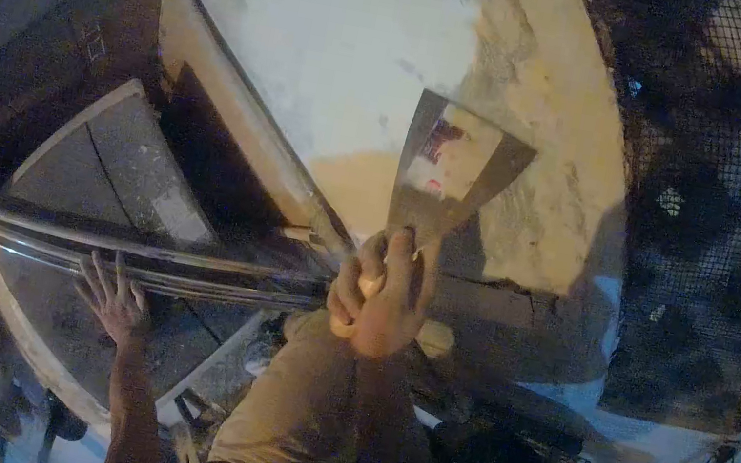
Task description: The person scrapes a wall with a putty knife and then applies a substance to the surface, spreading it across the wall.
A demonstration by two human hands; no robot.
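My right hand [384, 294] is wrapped round the handle of a wide scraper [452, 162], whose flat blade points up and away from me. The blade carries a pale label with red print and is in front of a wall [525, 199] with white and tan patches. To the left, my left hand [115, 301] has its fingers spread and is at the lowest of several shiny metal rails [40, 248]. Whether its fingertips press on the rail is hard to tell.
Dark netting [709, 222] hangs at the right. A long pale ledge [234, 103] runs diagonally left of the wall. Grey panels [107, 150] are behind and below the rails. Blue-white sheeting [649, 449] is at the lower right.
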